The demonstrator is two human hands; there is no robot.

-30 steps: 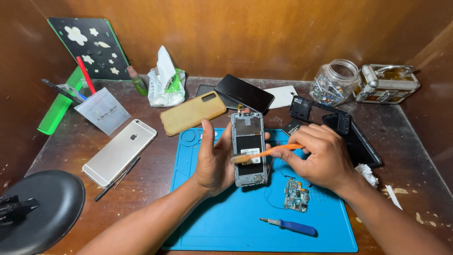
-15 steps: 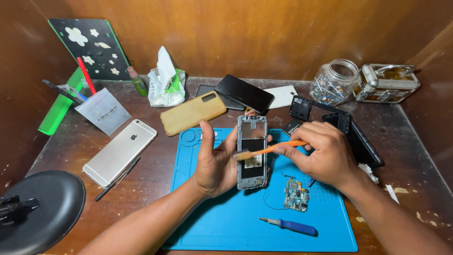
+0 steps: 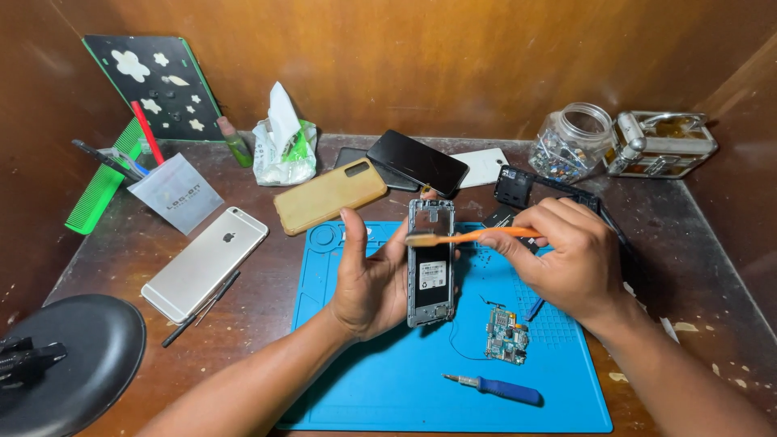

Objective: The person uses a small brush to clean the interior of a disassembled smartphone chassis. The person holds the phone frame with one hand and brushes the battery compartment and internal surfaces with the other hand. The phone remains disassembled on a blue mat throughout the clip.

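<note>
Head view: at frame centre your left hand [image 3: 368, 279] is clamped on an opened phone frame [image 3: 430, 260] above the blue mat [image 3: 388, 388]; your right hand [image 3: 566, 259] grips an orange toothbrush [image 3: 473, 236] whose bristles touch it. Upper right: one glass jar [image 3: 571, 142] of small parts, one metal case [image 3: 660, 144]. Upper left: green-white tissue packet [image 3: 283, 150].

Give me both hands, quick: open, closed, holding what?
Left hand: closed around the opened phone frame, holding it upright.
Right hand: closed on the orange toothbrush, bristles at the frame.
</note>
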